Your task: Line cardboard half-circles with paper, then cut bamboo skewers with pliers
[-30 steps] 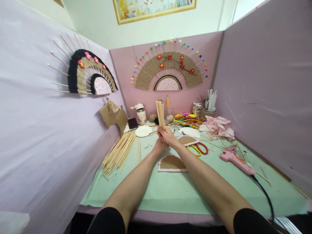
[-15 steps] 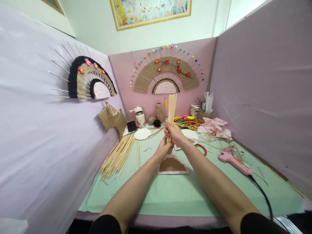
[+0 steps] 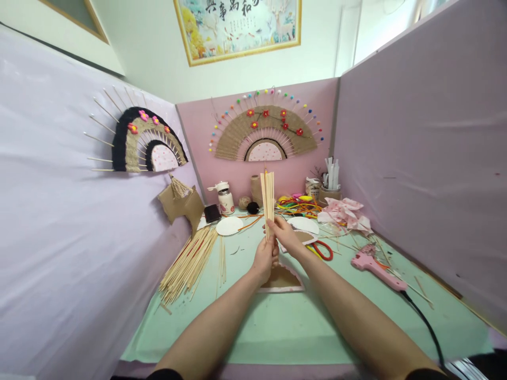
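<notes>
A bundle of thin wooden sticks (image 3: 268, 195) stands upright between my hands, its tops slightly fanned. My left hand (image 3: 265, 258) is wrapped round the lower end. Higher up, my right hand (image 3: 282, 232) grips the same bundle, its thumb against the sticks. Below my hands lies a half-round cardboard piece (image 3: 283, 281) with a pink-and-white edge, partly hidden by my left hand. Many loose sticks (image 3: 190, 264) lie in a pile on the left of the table, and a few single ones (image 3: 222, 261) lie beside it.
A pink glue gun (image 3: 378, 272) with a black cord lies at right. Red-handled scissors (image 3: 325, 250), white discs (image 3: 229, 226), coloured pipe cleaners (image 3: 297, 206), crumpled pink paper (image 3: 344, 214) and a white bottle (image 3: 225, 199) sit farther back. Decorated fans (image 3: 265, 124) hang on the partitions.
My hands and the stick bundle have moved slightly lower and nearer, and the stick tops have spread apart a little. The camera view has tilted up slightly.
</notes>
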{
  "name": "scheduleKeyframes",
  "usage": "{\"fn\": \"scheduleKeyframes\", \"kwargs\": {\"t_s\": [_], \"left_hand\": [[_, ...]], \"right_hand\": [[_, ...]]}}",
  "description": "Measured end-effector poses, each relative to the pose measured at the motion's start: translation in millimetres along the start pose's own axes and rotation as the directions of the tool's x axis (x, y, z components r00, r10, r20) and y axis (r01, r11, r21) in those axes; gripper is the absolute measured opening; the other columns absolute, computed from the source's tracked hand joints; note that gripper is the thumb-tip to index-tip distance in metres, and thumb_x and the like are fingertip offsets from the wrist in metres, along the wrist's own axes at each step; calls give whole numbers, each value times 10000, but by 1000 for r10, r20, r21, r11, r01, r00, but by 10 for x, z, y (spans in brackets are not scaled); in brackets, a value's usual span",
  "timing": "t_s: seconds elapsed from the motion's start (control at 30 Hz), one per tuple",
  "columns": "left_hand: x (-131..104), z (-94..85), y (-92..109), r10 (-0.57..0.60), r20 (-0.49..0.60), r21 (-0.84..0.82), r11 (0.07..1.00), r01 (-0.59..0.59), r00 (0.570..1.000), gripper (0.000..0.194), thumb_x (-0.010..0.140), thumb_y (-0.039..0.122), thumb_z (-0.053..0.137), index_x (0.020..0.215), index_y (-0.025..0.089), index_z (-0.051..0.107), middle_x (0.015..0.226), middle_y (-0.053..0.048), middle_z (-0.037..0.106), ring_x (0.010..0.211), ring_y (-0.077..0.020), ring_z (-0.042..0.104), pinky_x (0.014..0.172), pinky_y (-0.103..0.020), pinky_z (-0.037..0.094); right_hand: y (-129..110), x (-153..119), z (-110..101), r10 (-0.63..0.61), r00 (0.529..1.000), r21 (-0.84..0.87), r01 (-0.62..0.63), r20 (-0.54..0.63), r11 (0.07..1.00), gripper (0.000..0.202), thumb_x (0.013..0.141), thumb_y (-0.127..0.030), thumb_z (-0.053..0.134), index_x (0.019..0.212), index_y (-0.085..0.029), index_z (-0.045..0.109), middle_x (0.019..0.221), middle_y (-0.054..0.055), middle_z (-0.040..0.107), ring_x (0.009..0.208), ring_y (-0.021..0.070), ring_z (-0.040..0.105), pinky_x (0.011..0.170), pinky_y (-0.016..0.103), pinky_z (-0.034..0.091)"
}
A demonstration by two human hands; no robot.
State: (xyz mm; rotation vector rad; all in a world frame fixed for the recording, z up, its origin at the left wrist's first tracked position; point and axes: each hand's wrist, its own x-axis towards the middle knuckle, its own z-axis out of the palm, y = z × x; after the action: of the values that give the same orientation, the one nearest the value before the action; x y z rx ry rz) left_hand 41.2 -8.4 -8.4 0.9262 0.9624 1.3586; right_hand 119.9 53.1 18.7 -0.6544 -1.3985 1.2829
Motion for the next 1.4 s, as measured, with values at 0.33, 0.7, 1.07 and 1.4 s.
{"fn": "scheduleKeyframes", "kwargs": {"t_s": [0.33,0.7,1.07,1.4], "left_hand": [[74,-126,-11,114,-96,147,984,-99,989,496,717,680,550,792,222,376,456,126,276,343,-43,202,344,-177,125],[93,-138,-32,114,-92,102,989,-105,989,503,716,690,541,760,214,385,471,109,345,330,-33,202,330,-176,128],[92,-127,-65,137,-99,95,987,-128,986,500,726,682,542,768,214,371,488,102,382,330,-31,222,327,-175,148],[91,-97,-92,163,-124,80,985,-153,979,492,736,674,541,768,206,392,483,98,383,333,-30,225,328,-178,142]], "right_hand": [[106,-15,-1,-209,972,-370,157,-104,916,216,791,-409,545,714,-207,545,654,9,582,585,161,513,591,291,407],[108,-5,13,-152,983,-233,125,-102,964,237,752,-438,576,761,-202,557,677,16,595,604,166,523,549,278,403],[51,-44,27,-219,966,-403,148,-137,903,140,752,-320,517,668,-216,478,613,-13,534,580,156,491,587,286,374],[133,-2,22,-198,967,-367,129,-158,921,201,675,-250,521,869,-200,514,681,-9,580,612,158,547,608,282,429]]}}
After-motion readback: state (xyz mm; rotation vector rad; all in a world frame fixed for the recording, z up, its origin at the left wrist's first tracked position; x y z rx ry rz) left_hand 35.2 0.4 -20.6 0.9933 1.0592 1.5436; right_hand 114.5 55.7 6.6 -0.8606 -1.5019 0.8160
